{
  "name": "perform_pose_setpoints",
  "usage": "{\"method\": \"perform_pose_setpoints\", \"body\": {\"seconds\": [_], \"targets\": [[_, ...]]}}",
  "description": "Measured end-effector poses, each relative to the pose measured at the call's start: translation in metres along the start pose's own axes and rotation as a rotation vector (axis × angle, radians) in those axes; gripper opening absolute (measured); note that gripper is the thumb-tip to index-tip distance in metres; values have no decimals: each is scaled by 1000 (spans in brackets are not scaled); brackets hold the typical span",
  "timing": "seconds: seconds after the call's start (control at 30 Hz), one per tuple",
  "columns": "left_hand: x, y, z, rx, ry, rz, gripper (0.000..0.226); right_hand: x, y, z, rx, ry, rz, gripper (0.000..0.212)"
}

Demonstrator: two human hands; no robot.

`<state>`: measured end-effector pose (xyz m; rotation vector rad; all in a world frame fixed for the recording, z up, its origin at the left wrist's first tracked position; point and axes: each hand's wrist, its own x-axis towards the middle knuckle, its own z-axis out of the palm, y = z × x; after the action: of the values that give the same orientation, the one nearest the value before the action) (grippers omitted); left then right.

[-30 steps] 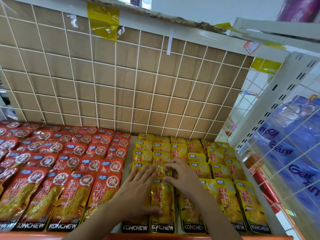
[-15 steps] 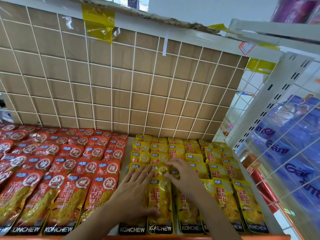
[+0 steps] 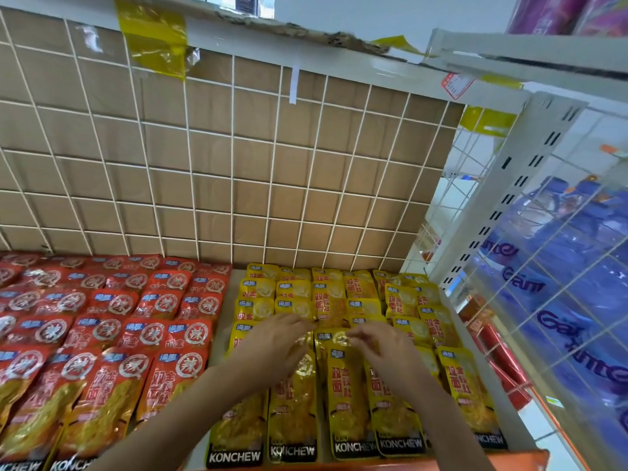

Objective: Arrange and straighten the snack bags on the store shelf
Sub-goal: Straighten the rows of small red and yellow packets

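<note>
**Snack bags (image 3: 292, 402): yellow block, front right of shelf (image 3: 221, 334)**

Bags lie flat and shingled, long axes front-to-back. Left hand (image 3: 272, 351) rests on them, fingers straight, pointing right. Right hand (image 3: 384, 358) has its fingers curled at the top edge of the centre bag (image 3: 346, 385); pinch or touch, cannot tell. That bag runs back-to-front between the hands, right hand nearer. Red bags (image 3: 112, 334) to the left. Wire grid (image 3: 238, 164) over cardboard behind.

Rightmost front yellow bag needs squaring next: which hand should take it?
Right, probably. The right hand is nearer the rightmost front yellow bag; the left hand lies farther left and would have to cross over it.
</note>
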<state>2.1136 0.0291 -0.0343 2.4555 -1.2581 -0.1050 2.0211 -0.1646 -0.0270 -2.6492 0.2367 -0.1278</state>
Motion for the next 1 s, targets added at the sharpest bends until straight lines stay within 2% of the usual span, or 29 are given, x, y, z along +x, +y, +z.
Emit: {"method": "perform_pose_setpoints", "body": {"seconds": [0.27,0.4,0.6,1.0], "targets": [[46,12,7,189,-125,-10,35,-1,4,2,-87,-145,-69,37],[61,11,9,180,-162,-32,26,3,2,1,-88,-148,-96,33],[74,8,7,104,-226,-47,25,12,2,2,-48,-165,-113,21],[94,-8,6,-188,-44,-115,16,24,6,-7,65,-107,-119,10]]}}
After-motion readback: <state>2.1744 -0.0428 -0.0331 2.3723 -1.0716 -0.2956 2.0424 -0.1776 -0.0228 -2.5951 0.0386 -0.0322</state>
